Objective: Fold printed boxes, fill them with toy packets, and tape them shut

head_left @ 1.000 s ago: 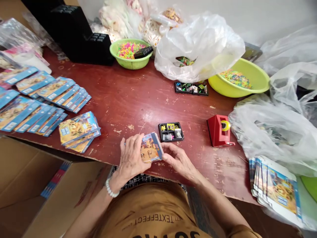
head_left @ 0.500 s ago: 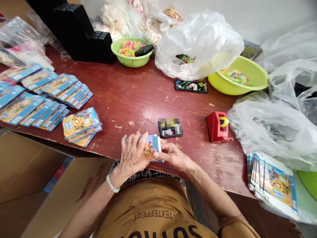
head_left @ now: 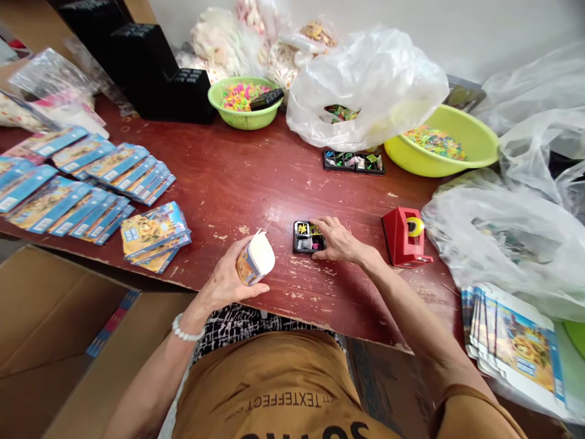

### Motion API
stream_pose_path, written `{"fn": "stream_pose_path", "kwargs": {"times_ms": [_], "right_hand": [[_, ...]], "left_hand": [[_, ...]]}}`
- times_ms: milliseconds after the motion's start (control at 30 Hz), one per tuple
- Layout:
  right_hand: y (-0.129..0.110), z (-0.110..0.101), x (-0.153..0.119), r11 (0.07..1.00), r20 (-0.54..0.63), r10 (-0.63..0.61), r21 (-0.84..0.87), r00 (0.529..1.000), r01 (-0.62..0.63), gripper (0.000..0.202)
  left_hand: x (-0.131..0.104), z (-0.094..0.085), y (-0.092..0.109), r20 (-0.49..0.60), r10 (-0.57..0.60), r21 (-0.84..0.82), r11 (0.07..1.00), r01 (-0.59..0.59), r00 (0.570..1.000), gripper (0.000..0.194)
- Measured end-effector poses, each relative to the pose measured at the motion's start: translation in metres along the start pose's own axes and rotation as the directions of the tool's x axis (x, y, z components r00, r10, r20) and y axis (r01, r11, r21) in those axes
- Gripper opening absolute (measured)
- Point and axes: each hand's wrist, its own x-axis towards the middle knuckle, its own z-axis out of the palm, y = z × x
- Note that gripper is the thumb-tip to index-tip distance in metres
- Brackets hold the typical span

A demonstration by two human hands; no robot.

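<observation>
At the table (head_left: pixel 287 299)'s near side, your left hand (head_left: pixel 223 277) grips a box (head_left: pixel 247 266); your right hand (head_left: pixel 340 241) spans the tray (head_left: pixel 295 242)'s right end, left of the dispenser (head_left: pixel 397 235), whether clasping it unclear.

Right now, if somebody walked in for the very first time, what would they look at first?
Probably the bright red tape dispenser, standing on the table to the right of the hands, and the big yellow-green bowl of colorful bits behind it. Next, perhaps, the middle, where the left hand holds a small printed box and the right hand reaches over the right side of a little black tray.
</observation>
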Motion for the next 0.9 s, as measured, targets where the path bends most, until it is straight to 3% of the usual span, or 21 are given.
{"fn": "stream_pose_path", "kwargs": {"times_ms": [200,333,567,767,833,900], "right_hand": [[-0.019,-0.009,-0.014,0.991,-0.136,-0.080,0.096,0.987,0.094,0.092],[-0.042,-0.010,-0.022,0.984,-0.182,-0.135,0.089,0.974,0.153,0.095],[-0.059,0.007,-0.028,0.948,-0.174,-0.264,0.135,0.949,0.289,0.100],[-0.054,0.014,-0.011,0.850,-0.150,-0.405,0.301,0.902,0.432,0.102],[-0.051,0.014,-0.011,0.812,-0.212,-0.391,0.379,0.896,0.444,0.109],[-0.050,0.013,-0.016,0.778,-0.293,-0.288,0.484,0.912,0.401,0.111]], "left_hand": [[0.010,0.006,0.003,-0.067,0.029,0.401,0.916,0.000,0.997,0.104],[0.016,0.015,0.013,-0.045,0.004,0.543,0.840,0.021,0.999,0.107],[0.019,0.016,0.021,0.040,-0.039,0.658,0.753,0.003,0.998,0.107],[0.017,0.017,0.019,0.144,-0.025,0.634,0.770,-0.072,0.989,0.109],[0.016,0.018,0.018,0.118,-0.013,0.615,0.786,-0.063,0.993,0.108],[0.015,0.016,0.016,0.091,0.006,0.595,0.801,-0.059,0.996,0.108]]}}
